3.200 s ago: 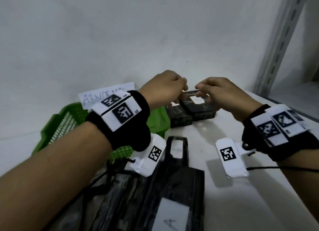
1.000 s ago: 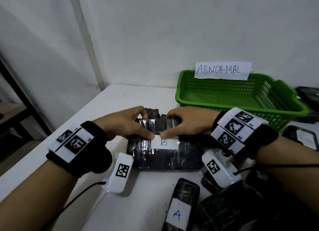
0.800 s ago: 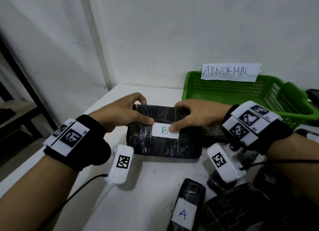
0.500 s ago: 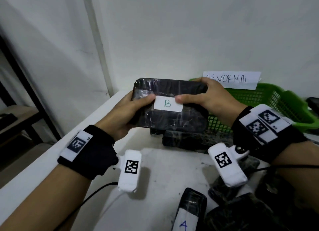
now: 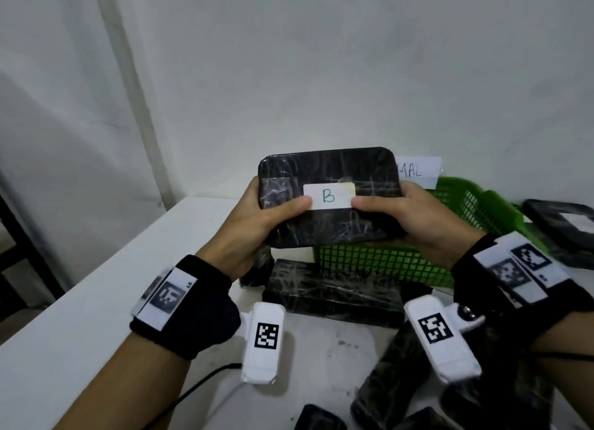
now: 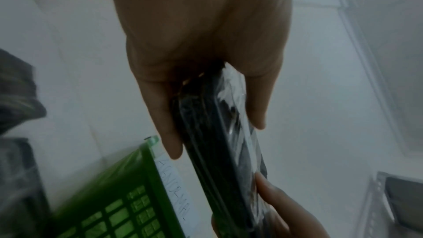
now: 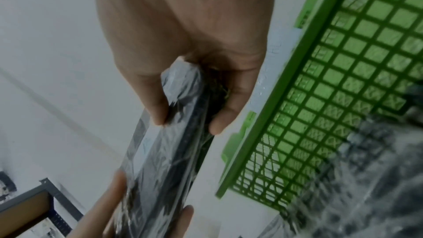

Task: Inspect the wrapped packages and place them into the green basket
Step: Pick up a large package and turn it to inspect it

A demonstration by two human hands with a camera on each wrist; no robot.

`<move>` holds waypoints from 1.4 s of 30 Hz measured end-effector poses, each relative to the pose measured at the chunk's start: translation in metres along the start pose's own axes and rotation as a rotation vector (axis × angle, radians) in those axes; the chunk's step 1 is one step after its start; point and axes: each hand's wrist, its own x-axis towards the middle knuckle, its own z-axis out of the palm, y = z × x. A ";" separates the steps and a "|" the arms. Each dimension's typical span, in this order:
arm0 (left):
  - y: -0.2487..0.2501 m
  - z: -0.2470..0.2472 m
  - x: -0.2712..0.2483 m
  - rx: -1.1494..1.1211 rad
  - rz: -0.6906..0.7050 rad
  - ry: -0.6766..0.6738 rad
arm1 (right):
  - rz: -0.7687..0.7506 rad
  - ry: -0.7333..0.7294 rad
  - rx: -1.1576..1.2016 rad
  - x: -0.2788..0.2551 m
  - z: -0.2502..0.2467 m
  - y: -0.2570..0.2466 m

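A black plastic-wrapped package (image 5: 331, 198) with a white label marked B is held upright in the air, its labelled face toward me. My left hand (image 5: 263, 217) grips its left end, thumb on the front beside the label. My right hand (image 5: 414, 217) grips its right end the same way. In the left wrist view the package (image 6: 219, 129) shows edge-on between thumb and fingers; in the right wrist view the package (image 7: 169, 144) shows likewise. The green basket (image 5: 379, 262) stands just behind and below it, with a paper sign (image 5: 418, 172) on its back rim.
Another wrapped package (image 5: 331, 294) lies on the white table (image 5: 80, 349) right below the held one. More black packages (image 5: 395, 391) crowd the near right, and one (image 5: 565, 224) lies beyond the basket. The table's left edge drops off; white walls stand close behind.
Both hands took hold of package B on the table and lifted it, tilting its labelled face up toward me. Over the last half second it rose slightly and came closer.
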 end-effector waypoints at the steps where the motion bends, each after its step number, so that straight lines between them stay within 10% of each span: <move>1: 0.001 0.007 0.004 0.038 0.020 -0.007 | -0.025 0.037 -0.007 0.000 -0.006 0.001; 7: 0.005 0.052 0.024 0.103 0.153 -0.021 | -0.137 0.196 -0.073 -0.006 -0.041 -0.006; 33: -0.008 0.089 0.025 0.323 0.273 -0.152 | 0.008 0.073 0.042 -0.042 -0.092 -0.014; 39: 0.014 0.087 0.017 0.162 0.105 -0.215 | -0.226 0.099 -0.071 -0.041 -0.089 -0.003; 42: 0.015 0.086 0.016 0.127 0.133 -0.214 | -0.109 0.038 -0.009 -0.041 -0.091 -0.004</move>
